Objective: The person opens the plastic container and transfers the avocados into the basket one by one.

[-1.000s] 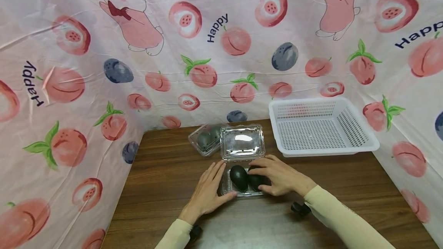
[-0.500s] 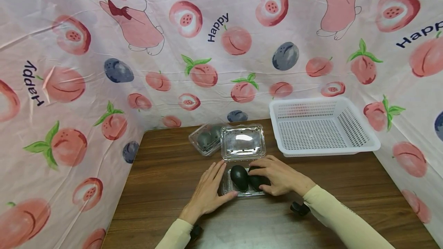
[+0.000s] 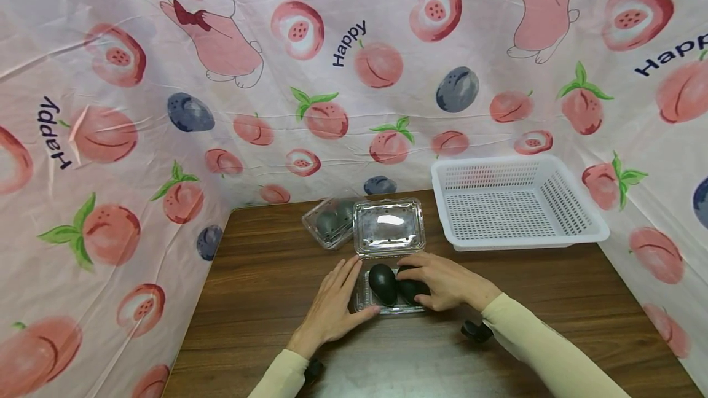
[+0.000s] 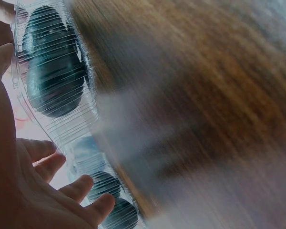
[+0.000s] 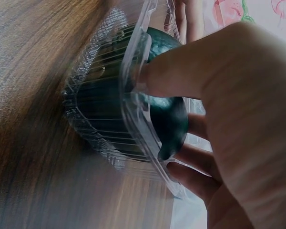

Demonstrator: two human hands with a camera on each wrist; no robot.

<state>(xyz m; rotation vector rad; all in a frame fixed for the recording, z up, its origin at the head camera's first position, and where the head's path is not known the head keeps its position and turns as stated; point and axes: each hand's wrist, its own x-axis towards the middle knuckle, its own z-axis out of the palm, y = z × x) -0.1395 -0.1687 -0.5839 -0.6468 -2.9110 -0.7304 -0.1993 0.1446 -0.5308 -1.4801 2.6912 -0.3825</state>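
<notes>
Head cam: cloth (image 3: 350,45) says "Happy", left avocado (image 3: 383,285) runs roughly front-to-back, your right hand (image 3: 445,282) pinches right avocado (image 3: 412,292), left hand (image 3: 329,312) fingers spread.

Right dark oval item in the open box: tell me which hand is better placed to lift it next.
The right hand, most likely: its fingers curl over the right dark oval item. The left hand lies at the left edge of the open box, with the left dark oval item in between.

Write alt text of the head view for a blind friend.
A person's right hand grips a dark fruit beside another in an open clear box, the left hand at its left. Behind sit a filled box and a white basket.
</notes>
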